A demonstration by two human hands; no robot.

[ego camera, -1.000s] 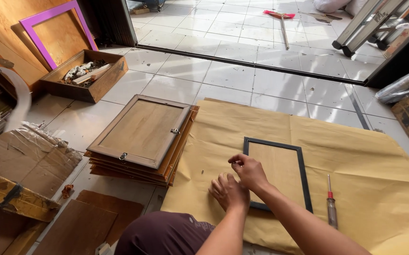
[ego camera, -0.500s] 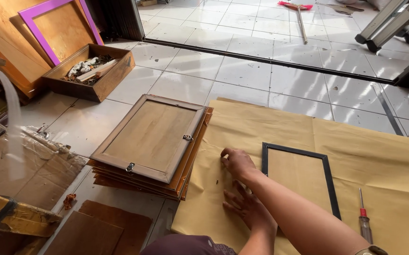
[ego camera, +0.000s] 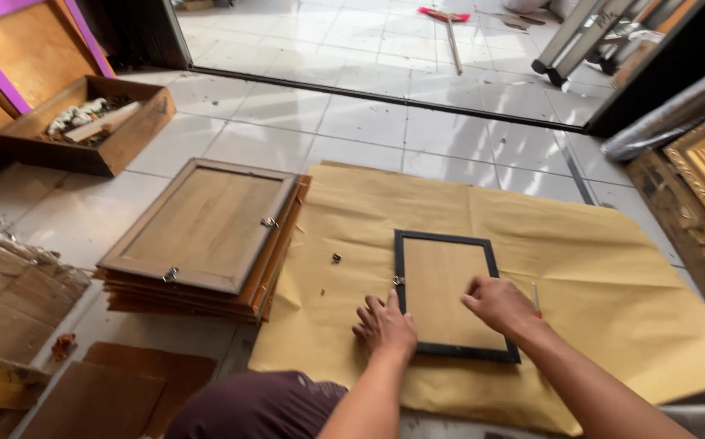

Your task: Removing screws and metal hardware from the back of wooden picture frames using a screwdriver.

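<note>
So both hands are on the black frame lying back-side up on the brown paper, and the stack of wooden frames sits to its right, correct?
Not quite: the head view shows the stack of wooden frames left of the black frame, not right. Both hands, left hand and right hand, rest on it, on the brown paper.

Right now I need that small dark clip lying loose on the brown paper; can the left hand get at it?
Probably yes: the left hand rests flat beside the black frame, and only bare brown paper lies between it and the clip.

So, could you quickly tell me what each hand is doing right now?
Left hand: open, flat against the black frame edge.
Right hand: open, resting on its backing.
</note>
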